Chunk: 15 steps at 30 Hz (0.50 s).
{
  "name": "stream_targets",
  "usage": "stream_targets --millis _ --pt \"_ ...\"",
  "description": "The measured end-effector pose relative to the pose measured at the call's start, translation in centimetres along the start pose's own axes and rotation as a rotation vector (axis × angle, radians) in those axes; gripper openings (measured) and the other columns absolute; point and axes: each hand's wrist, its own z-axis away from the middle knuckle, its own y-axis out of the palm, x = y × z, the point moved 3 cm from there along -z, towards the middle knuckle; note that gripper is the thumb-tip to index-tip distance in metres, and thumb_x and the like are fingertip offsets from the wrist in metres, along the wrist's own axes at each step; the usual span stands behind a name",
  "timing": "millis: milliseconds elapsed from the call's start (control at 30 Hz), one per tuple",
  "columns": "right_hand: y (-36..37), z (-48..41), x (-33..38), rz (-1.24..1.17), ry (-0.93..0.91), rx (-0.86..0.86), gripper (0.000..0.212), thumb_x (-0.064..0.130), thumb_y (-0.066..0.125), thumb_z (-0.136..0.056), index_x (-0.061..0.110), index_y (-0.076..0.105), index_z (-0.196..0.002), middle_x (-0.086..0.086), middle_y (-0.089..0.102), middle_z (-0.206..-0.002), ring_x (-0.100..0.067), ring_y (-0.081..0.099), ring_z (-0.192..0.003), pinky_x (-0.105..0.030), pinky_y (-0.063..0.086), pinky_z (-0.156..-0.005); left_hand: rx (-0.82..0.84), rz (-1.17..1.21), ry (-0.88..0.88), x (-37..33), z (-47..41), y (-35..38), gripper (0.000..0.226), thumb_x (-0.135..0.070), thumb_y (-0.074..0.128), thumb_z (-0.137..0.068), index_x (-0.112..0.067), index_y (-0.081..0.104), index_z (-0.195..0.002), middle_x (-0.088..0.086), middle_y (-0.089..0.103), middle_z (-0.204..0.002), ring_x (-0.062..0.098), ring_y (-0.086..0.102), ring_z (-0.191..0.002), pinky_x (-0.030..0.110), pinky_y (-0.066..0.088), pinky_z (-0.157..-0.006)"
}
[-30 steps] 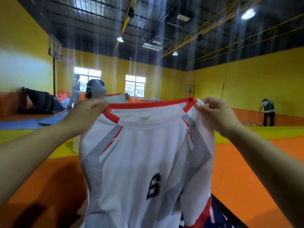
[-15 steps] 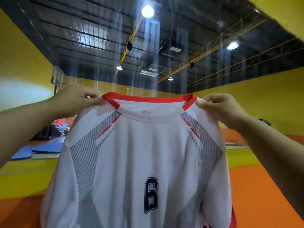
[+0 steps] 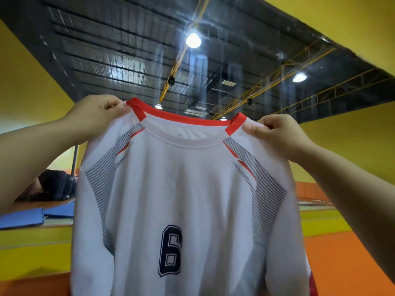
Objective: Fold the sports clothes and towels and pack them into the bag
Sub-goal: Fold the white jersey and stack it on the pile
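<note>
A white sports jersey (image 3: 186,189) with a red collar, grey striped shoulder panels and a dark number 6 hangs spread out in front of me, held high in the air. My left hand (image 3: 98,116) pinches its left shoulder beside the collar. My right hand (image 3: 277,133) pinches the right shoulder in the same way. The jersey's lower part runs out of the frame at the bottom. No bag and no towels are in view.
Orange and yellow floor mats (image 3: 342,253) lie below and behind the jersey. Blue mats (image 3: 25,216) and a dark heap (image 3: 53,186) sit at the left by the yellow wall. Overhead is a dark ceiling with lamps (image 3: 193,40).
Both hands have lifted the jersey higher and it has spread out flat. My view has tilted up toward the ceiling, so the people and windows seen earlier are out of sight.
</note>
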Motion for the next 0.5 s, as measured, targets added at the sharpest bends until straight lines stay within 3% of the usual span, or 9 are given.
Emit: stream_targets --millis 133,267,333,433,500 --pt "-1.4 0.8 1.5 -0.123 0.045 0.079 0.042 0.035 0.067 -0.087 -0.006 0.062 -0.075 -0.012 0.05 -0.067 -0.02 0.046 -0.059 -0.025 0.035 -0.052 -0.02 -0.049 -0.002 -1.2 0.7 -2.1 0.028 -0.044 0.063 -0.085 -0.018 0.07 -0.077 0.002 0.069 -0.08 0.018 0.057 -0.072 0.029 0.041 -0.064" --pt "-2.4 2.1 2.1 -0.227 0.041 0.15 0.025 0.011 0.059 -0.089 -0.012 0.059 -0.08 -0.016 0.05 -0.076 -0.025 0.045 -0.067 -0.028 0.036 -0.057 0.035 -0.056 -0.004 -2.5 2.3 -3.8 0.038 -0.047 0.07 -0.077 -0.01 0.068 -0.069 0.014 0.067 -0.075 0.019 0.051 -0.062 0.028 0.037 -0.058" --pt "-2.8 2.9 2.4 -0.237 0.013 0.172 0.025 0.015 0.06 -0.091 -0.008 0.058 -0.08 -0.015 0.051 -0.079 -0.025 0.046 -0.07 -0.031 0.039 -0.06 0.086 -0.046 -0.007 -3.1 3.3 -4.8 0.05 -0.057 0.067 -0.071 -0.007 0.067 -0.069 0.018 0.066 -0.075 0.02 0.049 -0.061 0.028 0.035 -0.057" --pt "-3.5 4.3 2.9 -0.257 -0.013 0.168 0.029 0.019 0.06 -0.092 -0.009 0.06 -0.088 -0.017 0.055 -0.083 -0.026 0.051 -0.074 -0.034 0.042 -0.064 0.145 0.029 -0.029 -3.8 5.1 -6.6 0.08 -0.088 0.06 -0.044 -0.012 0.067 -0.068 0.007 0.064 -0.064 0.015 0.051 -0.058 0.027 0.038 -0.058" --pt "-3.9 5.5 3.4 -0.292 -0.019 0.154 0.027 0.02 0.06 -0.092 -0.007 0.063 -0.092 -0.018 0.058 -0.084 -0.027 0.054 -0.075 -0.034 0.045 -0.065 0.142 0.056 -0.046 -4.1 6.1 -7.8 0.088 -0.093 0.057 -0.033 -0.016 0.069 -0.073 0.001 0.068 -0.065 0.013 0.054 -0.06 0.028 0.041 -0.061"
